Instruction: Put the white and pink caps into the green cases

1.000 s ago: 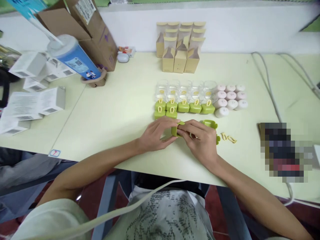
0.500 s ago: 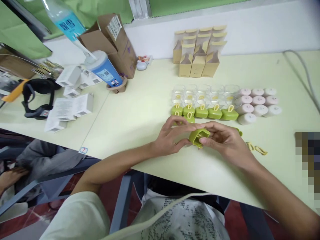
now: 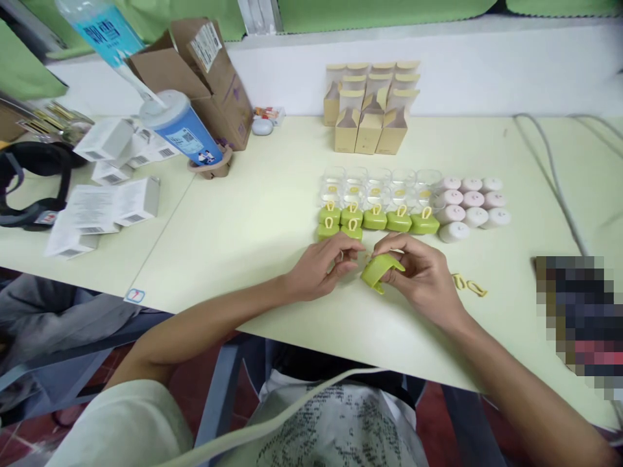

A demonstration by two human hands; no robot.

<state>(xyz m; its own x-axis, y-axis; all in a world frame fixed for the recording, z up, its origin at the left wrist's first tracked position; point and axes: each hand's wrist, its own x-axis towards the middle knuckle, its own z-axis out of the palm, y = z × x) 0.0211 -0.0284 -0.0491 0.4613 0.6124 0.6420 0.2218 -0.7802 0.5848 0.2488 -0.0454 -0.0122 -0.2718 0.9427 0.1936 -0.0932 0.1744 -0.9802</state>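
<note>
A hollow green plastic cap (image 3: 374,272) is gripped by my right hand (image 3: 422,275), its open side tilted down and toward me. A small pale yellow bit shows at the cap's upper left edge, too blurred to make out. Just left of the cap is my left hand (image 3: 318,267), apart from it, fingers curled and a gap between thumb and forefinger. Green caps with yellow loops (image 3: 374,217) stand in rows beyond my hands. Two loose yellow loops (image 3: 476,288) lie to the right of my right hand.
Clear cups (image 3: 377,185) and pinkish-white cylinders (image 3: 472,200) stand in rows behind. Open small boxes (image 3: 370,133) are by the wall. At left are a blue cup (image 3: 187,133), a cardboard box (image 3: 219,97), white boxes (image 3: 97,207) and a headset (image 3: 34,188). A cable (image 3: 552,168) runs at right.
My left hand has come away from the green cap to the left. My right hand has turned the cap so its opening faces lower. The whole view has shifted to the right.
</note>
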